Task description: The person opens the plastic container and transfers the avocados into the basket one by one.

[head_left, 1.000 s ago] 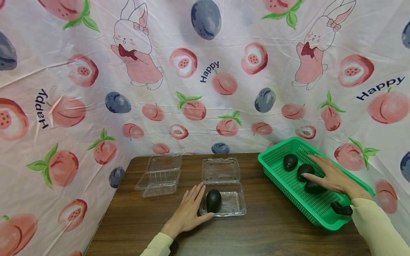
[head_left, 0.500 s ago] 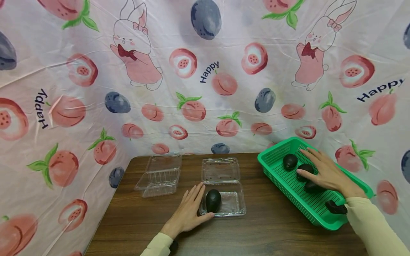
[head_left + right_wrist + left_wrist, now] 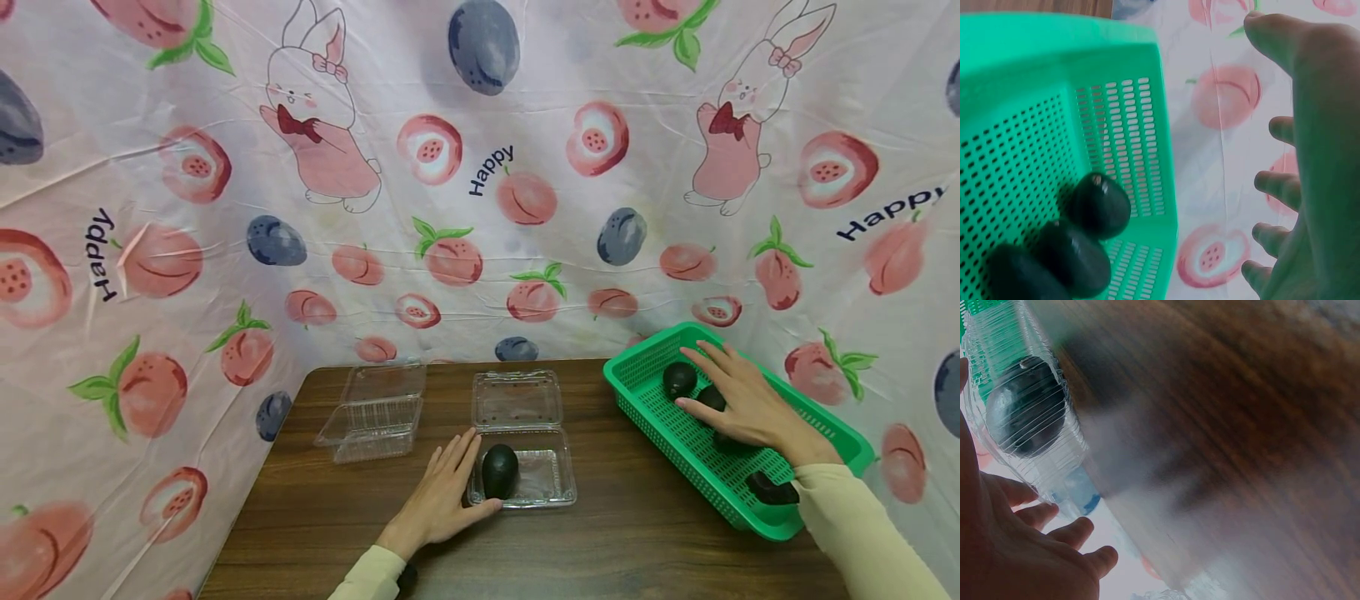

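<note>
A dark avocado (image 3: 500,471) lies in the left part of an open clear plastic clamshell box (image 3: 517,398). My left hand (image 3: 441,493) rests at this box, fingers straight along its left side and thumb at its front edge. In the left wrist view the avocado (image 3: 1027,406) shows through the ribbed wall. Over the green basket (image 3: 660,429) hovers my right hand (image 3: 742,410), fingers spread and holding nothing. Beneath it are avocados (image 3: 679,379), partly hidden by the hand. The right wrist view shows three avocados (image 3: 1100,205) below, apart from the fingers (image 3: 1279,190).
A second clear clamshell box (image 3: 375,425) stands with its lid up at the back left of the brown wooden table (image 3: 570,550). A fruit-printed cloth (image 3: 442,192) hangs behind the table and at both sides. The basket stands slanted at the table's right.
My right hand has moved left and slightly farther back over the basket, now covering more of the middle avocado. The left hand, box and its avocado have stayed in place.
</note>
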Motion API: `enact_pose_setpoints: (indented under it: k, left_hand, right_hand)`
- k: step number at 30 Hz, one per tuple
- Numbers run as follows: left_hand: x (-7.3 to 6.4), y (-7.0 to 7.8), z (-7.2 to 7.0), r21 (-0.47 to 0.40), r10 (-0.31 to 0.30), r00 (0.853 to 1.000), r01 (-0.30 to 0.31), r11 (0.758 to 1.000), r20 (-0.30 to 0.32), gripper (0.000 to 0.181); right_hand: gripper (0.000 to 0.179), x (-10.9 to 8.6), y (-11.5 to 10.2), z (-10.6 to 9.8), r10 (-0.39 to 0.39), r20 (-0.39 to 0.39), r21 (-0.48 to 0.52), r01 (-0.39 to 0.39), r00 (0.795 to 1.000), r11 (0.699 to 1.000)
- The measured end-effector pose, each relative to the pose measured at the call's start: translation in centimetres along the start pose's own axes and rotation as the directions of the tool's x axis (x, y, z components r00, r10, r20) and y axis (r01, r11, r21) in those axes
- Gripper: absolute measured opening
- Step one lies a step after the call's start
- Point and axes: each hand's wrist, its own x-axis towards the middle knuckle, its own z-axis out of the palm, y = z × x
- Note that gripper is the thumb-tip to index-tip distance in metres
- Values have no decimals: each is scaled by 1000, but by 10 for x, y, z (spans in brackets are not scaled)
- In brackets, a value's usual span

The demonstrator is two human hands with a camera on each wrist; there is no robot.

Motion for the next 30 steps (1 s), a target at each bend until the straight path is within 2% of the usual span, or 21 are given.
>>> enact_pose_setpoints:
  k: [7,24,30]
  left_hand:
    - [0,2,-1,-12,2,1000,-2,1000,-4,115]
    - [0,1,-1,-15,-1,1000,1,1000,2,115]
    - [0,0,-1,-15,3,1000,-3,1000,1,114]
  right_hand:
    - [90,5,-15,6,-61,-18,2,61,998,998]
    - [90,13,-46,19,-110,26,9,110,994,994]
    - [86,17,-57,27,-164,0,-3,164,987,987]
